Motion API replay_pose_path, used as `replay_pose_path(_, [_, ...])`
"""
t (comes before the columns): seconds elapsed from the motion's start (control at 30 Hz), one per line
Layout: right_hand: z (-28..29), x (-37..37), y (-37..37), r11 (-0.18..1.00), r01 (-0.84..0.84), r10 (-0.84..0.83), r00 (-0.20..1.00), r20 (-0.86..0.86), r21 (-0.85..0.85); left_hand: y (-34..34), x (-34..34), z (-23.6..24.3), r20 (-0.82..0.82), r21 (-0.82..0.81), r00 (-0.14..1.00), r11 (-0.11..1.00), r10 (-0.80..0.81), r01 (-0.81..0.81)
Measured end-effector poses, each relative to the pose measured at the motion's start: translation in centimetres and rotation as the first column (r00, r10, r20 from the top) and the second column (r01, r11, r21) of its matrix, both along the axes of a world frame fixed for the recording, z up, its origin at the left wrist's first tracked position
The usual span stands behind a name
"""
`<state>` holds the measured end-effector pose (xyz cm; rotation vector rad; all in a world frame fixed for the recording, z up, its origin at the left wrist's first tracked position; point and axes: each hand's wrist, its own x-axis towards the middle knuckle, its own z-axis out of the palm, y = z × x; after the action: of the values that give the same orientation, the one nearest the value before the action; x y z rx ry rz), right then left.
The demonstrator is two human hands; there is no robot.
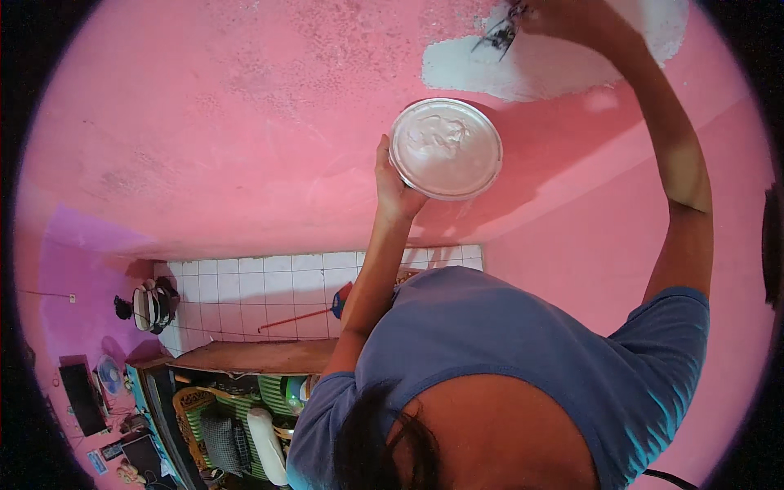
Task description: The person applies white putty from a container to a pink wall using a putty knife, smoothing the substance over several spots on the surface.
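Note:
My left hand point(394, 186) grips a round container point(447, 155) from the side; pale, creamy paint or paste with a lumpy top fills it. Near the top edge, my right hand point(557, 18) is closed on a dark tool point(501, 37), whose exact shape I cannot make out. That tool lies over an irregular white patch point(457, 65) on the pink wall point(278, 163), above and right of the container. Mottled, rough areas show on the wall left of the patch.
Below are white floor tiles point(269, 287), a red-handled broom point(298, 322), a dark bundle point(151, 306) and wooden furniture point(249, 357) with cushions. At lower left stand a fan point(109, 376) and screens point(82, 396). A pink side wall point(572, 253) rises at right.

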<state>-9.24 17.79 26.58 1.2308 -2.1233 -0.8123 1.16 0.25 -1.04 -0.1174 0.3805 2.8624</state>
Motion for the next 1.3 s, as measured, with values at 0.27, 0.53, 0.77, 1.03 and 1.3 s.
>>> replay_pose_path(0.27, [-1.6, 0.3, 0.8, 0.995, 0.056, -0.041, 0.984, 0.172, -0.083, 0.1, -0.5, -0.8, -0.023, 0.048, 1.0, 0.999, -0.004, 0.005])
replay_pose_path(0.53, [-1.0, -0.1, 1.1, 0.997, 0.05, -0.044, 0.994, 0.1, -0.051, 0.1, -0.6, -1.3, -0.02, 0.053, 1.0, 0.999, 0.013, -0.011])
replay_pose_path(0.77, [3.6, 2.2, 3.0, 0.961, 0.092, -0.051, 0.986, 0.161, -0.26, 0.6, -0.7, -0.2, 0.019, 0.013, 1.0, 1.0, -0.017, 0.017])
replay_pose_path(1.03, [-0.6, -0.1, 1.8, 0.993, 0.096, -0.084, 0.983, 0.163, -0.064, 0.5, -0.6, -0.9, 0.003, 0.047, 1.0, 0.999, -0.004, 0.004])
replay_pose_path(1.3, [4.4, 1.8, 2.8, 0.941, 0.086, -0.045, 0.991, 0.129, -0.327, 0.2, -0.6, -0.9, 0.027, 0.062, 1.0, 0.998, -0.002, 0.001])
